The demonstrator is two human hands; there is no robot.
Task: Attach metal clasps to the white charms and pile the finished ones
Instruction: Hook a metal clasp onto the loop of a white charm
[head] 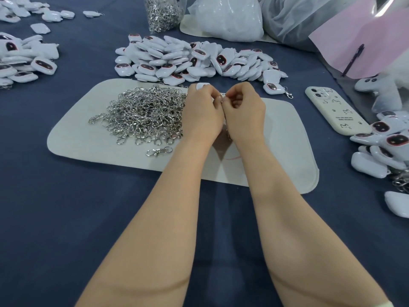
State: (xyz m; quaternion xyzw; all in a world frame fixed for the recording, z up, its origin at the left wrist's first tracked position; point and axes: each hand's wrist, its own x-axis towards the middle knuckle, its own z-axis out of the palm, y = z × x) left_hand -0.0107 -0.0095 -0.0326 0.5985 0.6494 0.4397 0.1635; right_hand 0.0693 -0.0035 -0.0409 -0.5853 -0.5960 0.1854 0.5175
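Head view, left hand [202,109] gripping glossy white charm [201,85], right hand [243,105] pinching silver clasp [223,94]

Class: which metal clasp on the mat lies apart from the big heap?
The single clasp nearest the person, lying alone on the mat just below the heap.

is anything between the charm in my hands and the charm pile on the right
Yes: a phone in a cream case lies flat between the charm in the left hand and the right-hand pile. Lifting the charm over it should clear it.
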